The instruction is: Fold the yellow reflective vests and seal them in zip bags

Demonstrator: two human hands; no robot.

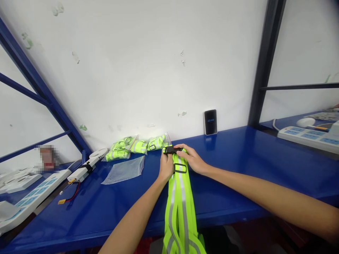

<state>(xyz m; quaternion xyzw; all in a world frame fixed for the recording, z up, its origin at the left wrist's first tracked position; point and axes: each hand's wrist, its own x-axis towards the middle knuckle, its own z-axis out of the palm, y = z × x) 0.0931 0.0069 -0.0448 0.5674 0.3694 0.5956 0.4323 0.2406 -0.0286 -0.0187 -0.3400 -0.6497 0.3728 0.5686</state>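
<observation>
A neon yellow-green reflective strap harness (182,197) with grey stripes hangs over the front edge of the blue table, its upper end held up in both hands. At that end is a black plastic buckle (171,150). My left hand (166,165) is closed around the left side of the strap just under the buckle. My right hand (192,158) grips the right side, its fingers over the buckle. A black rectangular slide adjuster (180,168) sits on the strap below the hands. An unfilled clear zip bag (124,171) lies flat to the left.
Clear bags of folded neon straps (119,148) rest against the wall. Farther left are a small white fan (98,153), a white device with wires (82,172) and a power strip (37,197). A small clock display (210,121) leans at the back; another power strip (309,137) lies right.
</observation>
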